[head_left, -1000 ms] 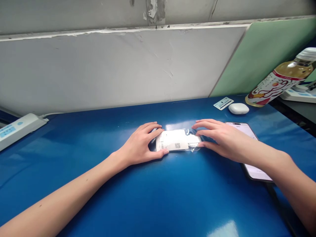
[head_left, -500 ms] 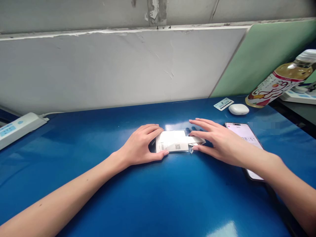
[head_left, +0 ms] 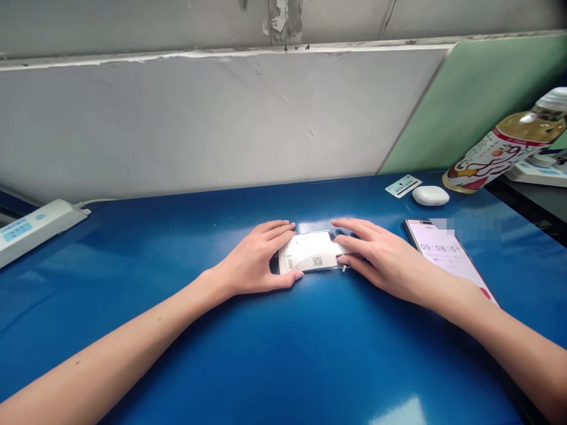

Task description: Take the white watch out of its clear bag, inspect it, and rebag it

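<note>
A clear plastic packet (head_left: 313, 249) with a white label, printed with a barcode and a QR code, lies on the blue tabletop (head_left: 283, 348). My left hand (head_left: 261, 257) grips its left end, thumb along the near edge and fingers over the far edge. At the right end, my right hand (head_left: 370, 251) has thumb and forefinger closed around a narrow white strip (head_left: 344, 245) that overlaps the label. Much of that strip is hidden under the fingers. A small shiny bit hangs at the packet's near right corner, too small to name.
Right of the packet lies a phone (head_left: 447, 251) showing a timer, partly under my right forearm. Behind it are a white earbud case (head_left: 430, 195), a printed card (head_left: 403, 186) and a leaning drink bottle (head_left: 505, 144). A power strip (head_left: 42, 227) sits at left, before the wall.
My right hand has moved left along the white strip, and its fingers have come closer together around it. My left hand keeps its hold on the packet.
</note>
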The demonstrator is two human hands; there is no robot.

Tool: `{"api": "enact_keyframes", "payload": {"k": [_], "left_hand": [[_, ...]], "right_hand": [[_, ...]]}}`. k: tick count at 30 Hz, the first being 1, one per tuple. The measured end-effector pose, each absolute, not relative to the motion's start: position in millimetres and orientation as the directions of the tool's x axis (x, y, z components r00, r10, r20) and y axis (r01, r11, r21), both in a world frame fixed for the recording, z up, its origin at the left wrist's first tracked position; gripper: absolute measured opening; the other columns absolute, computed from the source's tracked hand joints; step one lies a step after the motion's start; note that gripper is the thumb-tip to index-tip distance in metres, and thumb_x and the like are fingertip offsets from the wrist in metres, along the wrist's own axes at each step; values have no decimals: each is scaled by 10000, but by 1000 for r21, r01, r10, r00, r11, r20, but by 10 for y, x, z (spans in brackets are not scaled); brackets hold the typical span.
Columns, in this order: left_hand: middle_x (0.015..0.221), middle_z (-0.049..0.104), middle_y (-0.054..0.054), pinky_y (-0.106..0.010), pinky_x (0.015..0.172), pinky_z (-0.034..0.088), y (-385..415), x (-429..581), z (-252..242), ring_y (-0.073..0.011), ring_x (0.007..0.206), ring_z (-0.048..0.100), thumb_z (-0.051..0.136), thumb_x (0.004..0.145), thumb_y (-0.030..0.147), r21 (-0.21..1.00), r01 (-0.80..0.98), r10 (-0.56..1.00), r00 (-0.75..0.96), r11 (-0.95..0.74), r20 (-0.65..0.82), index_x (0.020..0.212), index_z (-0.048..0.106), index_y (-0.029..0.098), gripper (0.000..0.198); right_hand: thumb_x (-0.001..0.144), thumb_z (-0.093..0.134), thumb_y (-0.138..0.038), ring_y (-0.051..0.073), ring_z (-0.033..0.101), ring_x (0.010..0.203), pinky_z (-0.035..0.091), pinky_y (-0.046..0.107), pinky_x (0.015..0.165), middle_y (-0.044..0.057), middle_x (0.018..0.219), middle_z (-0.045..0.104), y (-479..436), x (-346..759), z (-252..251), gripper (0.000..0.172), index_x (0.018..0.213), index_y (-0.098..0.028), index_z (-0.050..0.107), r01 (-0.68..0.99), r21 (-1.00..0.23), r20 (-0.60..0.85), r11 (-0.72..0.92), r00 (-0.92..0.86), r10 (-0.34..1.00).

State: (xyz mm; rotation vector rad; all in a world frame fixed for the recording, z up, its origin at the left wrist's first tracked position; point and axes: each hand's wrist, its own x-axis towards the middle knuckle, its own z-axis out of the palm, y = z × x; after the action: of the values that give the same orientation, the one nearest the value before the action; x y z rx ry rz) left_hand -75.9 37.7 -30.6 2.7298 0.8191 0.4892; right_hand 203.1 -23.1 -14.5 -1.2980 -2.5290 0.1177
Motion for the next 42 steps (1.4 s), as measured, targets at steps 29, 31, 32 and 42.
{"api": "enact_keyframes", "payload": {"k": [29, 31, 32, 42], "left_hand": [[1266, 649, -199, -476, 983, 537, 41, -553, -146, -338, 1233, 597, 695, 843, 289, 34, 301, 222, 618, -953, 755, 1286, 552, 125, 493], [1131, 723, -160, -506, 988, 519, 30, -539, -137, -347, 1169, 639, 691, 866, 300, 52, 338, 274, 653, -940, 706, 1231, 583, 125, 419], [1065, 747, -139, -519, 995, 505, 25, -536, -132, -346, 1132, 660, 679, 882, 274, 60, 354, 295, 659, -933, 692, 1182, 607, 125, 343], [867, 773, -92, -336, 876, 539, -187, -439, 60, -212, 897, 725, 431, 1041, 294, 966, 29, 729, 662, -256, 173, 955, 705, 141, 325]], "right_hand": [[972, 541, -330, 205, 682, 830, 521, 322, 711, 74, 1010, 717, -357, 1931, 5, 215, 1153, -226, 593, 682, -533, 387, 501, -330, 861], [935, 615, -348, 176, 670, 700, 521, 295, 640, 34, 869, 732, -394, 1848, 44, 285, 1189, -231, 560, 593, -652, 380, 473, -284, 880], [907, 661, -356, 155, 637, 606, 504, 277, 579, 3, 772, 717, -397, 1809, 78, 314, 1179, -234, 562, 544, -710, 366, 447, -256, 895], [810, 741, -512, 111, 517, 537, 405, 249, 499, -18, 610, 606, 26, 1435, 309, 305, 756, -212, 719, -82, -991, 122, 108, -193, 974]]}}
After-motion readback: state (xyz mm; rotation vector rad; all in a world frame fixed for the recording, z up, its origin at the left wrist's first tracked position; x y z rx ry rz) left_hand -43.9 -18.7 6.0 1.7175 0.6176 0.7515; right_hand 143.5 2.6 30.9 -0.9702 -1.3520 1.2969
